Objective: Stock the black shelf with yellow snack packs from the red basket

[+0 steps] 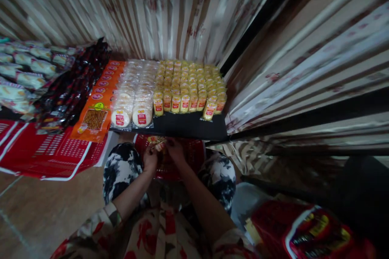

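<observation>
Over a red basket [199,153] between my knees, my left hand [150,158] is closed on small yellow snack packets [159,145] with red labels. My right hand [175,150] meets them from the other side, its fingers bent against the packets. How many there are is hard to make out in the dim light. Just beyond the hands, rows of matching yellow packets [184,99] stand on a black shelf [182,125]; one in the front row juts forward. To their left lie rows of round white crackers [142,116] in clear wrappers.
Orange snack bags [95,117], dark shiny packets [73,89] and white packets [30,77] fill the shelf's left side. Another red basket [54,153] stands below them. A striped curtain [170,12] hangs behind. A red bag [279,222] lies at lower right.
</observation>
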`<state>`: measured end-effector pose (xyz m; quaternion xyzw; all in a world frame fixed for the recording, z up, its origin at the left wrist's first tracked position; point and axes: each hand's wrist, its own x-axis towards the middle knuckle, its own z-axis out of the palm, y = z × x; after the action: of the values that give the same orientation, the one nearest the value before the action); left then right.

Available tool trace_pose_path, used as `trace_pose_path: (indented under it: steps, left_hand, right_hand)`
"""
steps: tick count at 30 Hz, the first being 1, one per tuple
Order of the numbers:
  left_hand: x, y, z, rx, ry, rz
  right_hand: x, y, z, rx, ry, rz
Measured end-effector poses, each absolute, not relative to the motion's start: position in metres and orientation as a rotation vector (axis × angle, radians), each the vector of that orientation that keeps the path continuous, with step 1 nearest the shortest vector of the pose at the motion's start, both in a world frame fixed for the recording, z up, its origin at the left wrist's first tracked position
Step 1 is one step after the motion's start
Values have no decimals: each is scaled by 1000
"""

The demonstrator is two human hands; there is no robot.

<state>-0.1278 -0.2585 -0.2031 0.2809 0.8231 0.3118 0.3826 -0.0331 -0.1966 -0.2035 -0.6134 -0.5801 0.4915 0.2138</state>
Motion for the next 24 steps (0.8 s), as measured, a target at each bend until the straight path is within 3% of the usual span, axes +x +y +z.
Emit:
trace_pose_path:
  steps: [7,15,24]
  left_hand:
    - [-135,-271,-159,910,2111,1023]
    - [-132,-245,-115,1054,1884,1180]
    - [-126,-206,-84,1259,1720,1317]
  right_hand:
    - [-5,-216,-167,-1579,-1436,1352]
    - [6,-228,-133,-1346,-1157,1679]
    - [12,-207,-93,-1250,-1239,1634]
